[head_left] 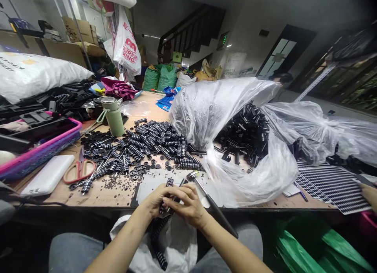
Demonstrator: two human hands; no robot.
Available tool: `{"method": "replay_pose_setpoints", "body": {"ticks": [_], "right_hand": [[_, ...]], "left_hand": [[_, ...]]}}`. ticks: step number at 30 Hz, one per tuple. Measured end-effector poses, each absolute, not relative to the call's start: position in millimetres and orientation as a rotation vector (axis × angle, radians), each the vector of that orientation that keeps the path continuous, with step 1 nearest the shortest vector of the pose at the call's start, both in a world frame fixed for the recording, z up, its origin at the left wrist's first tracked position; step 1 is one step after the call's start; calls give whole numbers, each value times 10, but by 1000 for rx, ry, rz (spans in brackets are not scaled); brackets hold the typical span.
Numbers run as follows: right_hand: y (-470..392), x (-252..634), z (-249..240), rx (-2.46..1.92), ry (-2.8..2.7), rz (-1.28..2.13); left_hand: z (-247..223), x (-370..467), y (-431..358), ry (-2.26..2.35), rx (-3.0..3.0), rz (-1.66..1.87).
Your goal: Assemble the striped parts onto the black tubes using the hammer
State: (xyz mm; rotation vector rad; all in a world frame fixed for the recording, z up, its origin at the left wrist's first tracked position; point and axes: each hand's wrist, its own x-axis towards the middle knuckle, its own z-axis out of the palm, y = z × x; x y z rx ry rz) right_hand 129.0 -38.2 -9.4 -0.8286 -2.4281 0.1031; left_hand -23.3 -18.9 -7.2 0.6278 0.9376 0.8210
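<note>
Near the middle of the bench (pixel 97 196), a clear plastic bag (pixel 203 112) gapes open, spilling slim black parts (pixel 247 135). At the left, a pink-and-purple basket (pixel 63 139) holds black pieces and other items. Below the bench edge, an open white sack (pixel 185 245) sits between the person's knees, with more dark, white-banded pieces (pixel 161 261) at its mouth. A green bag (pixel 300 249) lies at the near right; its contents cannot be made out.

Both forearms reach in from the near edge and the hands meet just above the sack. The left hand (pixel 157 200) is curled around a black-and-white banded roller (pixel 170 182), one end of which shows above the fingers. The right hand (pixel 188 204) bends in from the right, knuckles up, its fingers overlapping the left's at a dark part; how firmly it grips cannot be told. A hammer (pixel 212 202) slants beside the right wrist, its head on the bench. More banded rollers (pixel 156 137) are heaped beyond the hands, towards the left.
</note>
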Motion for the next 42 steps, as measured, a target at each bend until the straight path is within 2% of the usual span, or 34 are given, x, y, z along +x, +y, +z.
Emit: {"method": "replay_pose_setpoints", "body": {"ticks": [3,11,24,34,42], "right_hand": [[-398,1358,-29,-938,-2386,105],[-305,1345,-26,-1214,-2251,397],[-380,1278,124,-966,-2220,637],[-361,1223,75,-1100,-2139,680],[-288,1201,103,-1138,-2075,757]], "left_hand": [[-30,-244,-153,872,668,847],[41,-191,-156,995,828,962],[92,-89,-219,946,611,989],[165,-8,-217,1005,678,1063],[178,20,-157,1078,637,959]]}}
